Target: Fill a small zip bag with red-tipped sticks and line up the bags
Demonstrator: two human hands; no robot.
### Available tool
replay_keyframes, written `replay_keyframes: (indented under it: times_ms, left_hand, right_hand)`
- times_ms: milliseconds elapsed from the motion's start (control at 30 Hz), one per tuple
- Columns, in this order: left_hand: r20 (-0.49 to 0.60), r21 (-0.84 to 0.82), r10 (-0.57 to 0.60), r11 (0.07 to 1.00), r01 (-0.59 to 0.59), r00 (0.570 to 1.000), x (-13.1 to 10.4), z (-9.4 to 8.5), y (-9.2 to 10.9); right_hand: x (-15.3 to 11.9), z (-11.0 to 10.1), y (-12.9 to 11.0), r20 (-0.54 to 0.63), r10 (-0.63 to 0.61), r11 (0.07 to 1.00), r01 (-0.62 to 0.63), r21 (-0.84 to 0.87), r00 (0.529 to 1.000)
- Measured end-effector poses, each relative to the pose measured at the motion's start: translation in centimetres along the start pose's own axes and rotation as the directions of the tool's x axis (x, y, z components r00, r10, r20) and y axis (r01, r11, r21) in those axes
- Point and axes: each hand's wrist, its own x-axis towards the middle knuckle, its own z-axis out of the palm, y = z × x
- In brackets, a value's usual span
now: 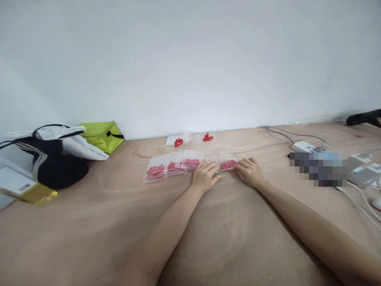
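Note:
Clear zip bags holding small red tube-like pieces lie in a row on the table. My left hand [206, 174] rests with fingers stretched out and apart at the right end of the overlapping bags [189, 162]. Another bag [228, 163] with several red pieces lies flat between my hands. My right hand [250, 171] is at this bag's right edge, its thumb and fingertips closed on the corner. Farther left is a bag [155, 169] of the same kind. Behind the row, loose red pieces [178, 142] and a second small red pile [207, 137] sit by empty clear bags [193, 139].
On the left are a lime green bag [99, 137], a black cap [64, 171], a white plastic bag [86, 147] and a yellow packet [38, 194]. To the right lie a power strip [305, 147], a blurred-out object [318, 169], chargers [364, 174] and cables. A white wall [190, 63] borders the table.

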Motion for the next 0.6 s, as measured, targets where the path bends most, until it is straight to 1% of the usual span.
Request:
replay_keyframes:
  times_ms: [67, 133, 200, 267, 367, 467, 533, 600]
  left_hand:
    - [0.014, 0.050, -0.046, 0.998, 0.045, 0.999, -0.6, -1.1, -0.6]
    - [0.021, 0.080, -0.063, 0.995, 0.061, 0.998, -1.4, -2.3, -1.4]
    - [0.026, 0.085, -0.051, 0.995, 0.049, 0.998, -2.2, -3.5, -2.4]
    - [0.045, 0.079, -0.025, 0.997, 0.022, 0.999, -3.0, -4.6, -3.4]
    - [0.101, 0.077, -0.015, 0.997, 0.007, 0.995, -3.6, -5.9, -4.4]
    - [0.197, 0.113, -0.050, 0.993, 0.028, 0.979, -3.5, -6.4, -4.7]
    - [0.267, 0.145, -0.070, 0.989, 0.032, 0.961, -3.2, -6.4, -4.5]
    - [0.305, 0.179, -0.092, 0.983, 0.038, 0.948, -3.0, -6.3, -4.4]
  right_hand:
    - [-0.4, 0.2, 1.1, 0.003, 0.062, 0.997, -0.062, -0.037, 0.998]
    - [-1.1, 0.3, 2.4, 0.009, 0.099, 0.994, -0.098, -0.053, 0.995]
    - [-1.6, 0.2, 3.1, 0.022, 0.109, 0.993, -0.109, -0.036, 0.994]
    - [-1.7, 0.0, 3.0, 0.018, 0.119, 0.993, -0.119, 0.008, 0.993]
    - [-0.9, -0.2, 1.1, -0.015, 0.111, 0.989, -0.109, 0.096, 0.994]
    - [1.0, -0.1, -2.0, -0.013, 0.028, 0.984, -0.025, 0.174, 1.000]
    - [2.4, 0.2, -3.9, -0.009, -0.017, 0.985, 0.018, 0.172, 1.000]
    - [3.5, 0.7, -5.3, -0.015, -0.056, 0.989, 0.057, 0.135, 0.998]
